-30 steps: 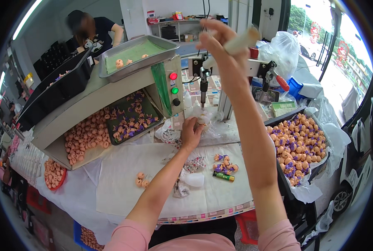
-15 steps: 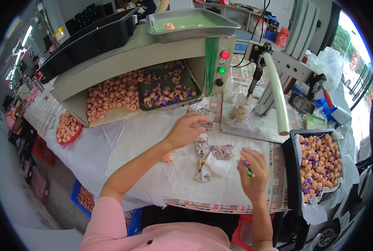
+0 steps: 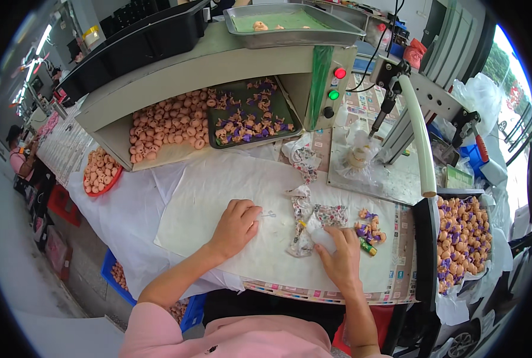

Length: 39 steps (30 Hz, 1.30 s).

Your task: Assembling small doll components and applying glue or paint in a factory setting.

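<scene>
My left hand (image 3: 236, 230) rests on the white sheet (image 3: 188, 209) with its fingers curled; whatever they hold is hidden under them. Just right of it lies a small pale wire-like piece (image 3: 269, 214). My right hand (image 3: 342, 256) is closed round a small white plastic bottle (image 3: 322, 238), tilted over the floral cloth (image 3: 331, 213). Beside those fingers lie several small doll bodies (image 3: 370, 227) in peach and purple, with a short green tube (image 3: 368, 247) touching them. Another floral cloth piece (image 3: 303, 160) lies farther back.
Ahead stands a box-like lit machine (image 3: 200, 68) with peach doll heads (image 3: 164, 125) and a dark tray (image 3: 242, 142) of doll bodies inside. A lever press (image 3: 421, 137) is at right, above a black bin (image 3: 424, 256) of assembled dolls. A red basket (image 3: 108, 186) of heads sits left.
My left hand has come back from the floral cloth to the spot where a doll head lay. My right hand has put down the doll bodies and moved left onto the bottle.
</scene>
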{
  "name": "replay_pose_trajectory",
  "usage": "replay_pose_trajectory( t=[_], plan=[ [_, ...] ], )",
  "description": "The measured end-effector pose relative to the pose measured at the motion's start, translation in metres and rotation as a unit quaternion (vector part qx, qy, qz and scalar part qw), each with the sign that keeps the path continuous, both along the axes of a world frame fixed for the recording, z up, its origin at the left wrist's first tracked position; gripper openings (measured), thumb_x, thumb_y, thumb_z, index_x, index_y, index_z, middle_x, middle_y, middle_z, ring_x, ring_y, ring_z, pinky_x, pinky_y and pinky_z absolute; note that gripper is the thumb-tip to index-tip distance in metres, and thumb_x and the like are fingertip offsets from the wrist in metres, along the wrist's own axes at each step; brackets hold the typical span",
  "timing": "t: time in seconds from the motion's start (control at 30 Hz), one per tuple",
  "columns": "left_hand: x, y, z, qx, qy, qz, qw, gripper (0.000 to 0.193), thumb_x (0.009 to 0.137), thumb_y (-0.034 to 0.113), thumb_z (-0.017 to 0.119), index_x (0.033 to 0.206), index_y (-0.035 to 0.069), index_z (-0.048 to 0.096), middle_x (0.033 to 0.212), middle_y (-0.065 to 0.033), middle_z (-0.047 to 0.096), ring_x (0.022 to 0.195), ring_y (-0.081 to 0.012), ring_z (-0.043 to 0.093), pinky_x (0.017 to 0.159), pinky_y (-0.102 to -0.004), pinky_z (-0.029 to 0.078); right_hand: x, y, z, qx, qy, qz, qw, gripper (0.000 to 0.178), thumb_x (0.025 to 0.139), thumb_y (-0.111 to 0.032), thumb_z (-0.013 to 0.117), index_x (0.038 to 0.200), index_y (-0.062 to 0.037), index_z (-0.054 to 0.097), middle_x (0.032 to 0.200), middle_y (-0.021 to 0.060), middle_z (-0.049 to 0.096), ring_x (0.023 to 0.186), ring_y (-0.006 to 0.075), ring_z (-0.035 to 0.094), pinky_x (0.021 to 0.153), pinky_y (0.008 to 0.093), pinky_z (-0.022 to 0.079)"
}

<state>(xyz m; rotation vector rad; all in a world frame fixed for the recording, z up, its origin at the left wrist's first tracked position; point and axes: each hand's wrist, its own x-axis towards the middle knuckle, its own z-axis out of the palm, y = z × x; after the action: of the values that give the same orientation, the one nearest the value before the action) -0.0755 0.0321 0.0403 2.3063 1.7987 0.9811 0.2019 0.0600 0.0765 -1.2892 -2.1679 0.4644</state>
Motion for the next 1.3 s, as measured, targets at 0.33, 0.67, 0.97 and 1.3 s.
replay_pose_trajectory(
  t=[0.33, 0.67, 0.97, 1.3],
  plan=[
    [-0.006, 0.010, -0.002, -0.230, -0.464, -0.024, 0.855, 0.036, 0.086, 0.042, 0.069, 0.086, 0.009, 0.056, 0.080, 0.0011, 0.056, 0.065, -0.0146, 0.051, 0.050, -0.0253, 0.038, 0.009, -0.025, 0.017, -0.100, 0.235, -0.005, 0.967, 0.034, 0.076, -0.009, 0.077, 0.103, 0.0005, 0.060, 0.097, 0.0079, 0.054, 0.089, 0.0178, 0.053, 0.078, 0.0288, 0.044],
    [0.022, -0.006, 0.019, -0.396, -0.807, -0.061, 0.434, 0.023, 0.096, 0.019, 0.053, 0.117, 0.010, 0.055, 0.094, -0.0022, 0.059, 0.079, -0.0097, 0.056, 0.047, -0.0212, 0.037, 0.005, -0.034, 0.014, -0.139, 0.302, -0.006, 0.943, 0.037, 0.075, -0.015, 0.082, 0.102, 0.0010, 0.062, 0.096, 0.0075, 0.057, 0.087, 0.0178, 0.055, 0.073, 0.0265, 0.045],
    [0.041, -0.027, 0.010, -0.394, -0.812, -0.044, 0.428, 0.037, 0.097, 0.016, 0.055, 0.133, 0.009, 0.051, 0.117, -0.0043, 0.060, 0.097, -0.0109, 0.061, 0.079, -0.0228, 0.053, -0.001, -0.044, 0.012, -0.068, 0.313, -0.032, 0.947, 0.037, 0.067, -0.012, 0.086, 0.093, -0.0018, 0.062, 0.089, 0.0060, 0.054, 0.080, 0.0169, 0.052, 0.068, 0.0286, 0.043],
    [0.044, -0.037, -0.002, -0.382, -0.819, -0.051, 0.425, 0.040, 0.096, 0.019, 0.060, 0.133, 0.009, 0.051, 0.119, -0.0037, 0.059, 0.105, -0.0125, 0.060, 0.083, -0.0217, 0.053, -0.016, -0.052, 0.011, 0.015, 0.242, -0.022, 0.970, 0.040, 0.070, -0.026, 0.085, 0.095, -0.0029, 0.063, 0.085, 0.0059, 0.050, 0.076, 0.0182, 0.049, 0.066, 0.0288, 0.040]
  ],
)
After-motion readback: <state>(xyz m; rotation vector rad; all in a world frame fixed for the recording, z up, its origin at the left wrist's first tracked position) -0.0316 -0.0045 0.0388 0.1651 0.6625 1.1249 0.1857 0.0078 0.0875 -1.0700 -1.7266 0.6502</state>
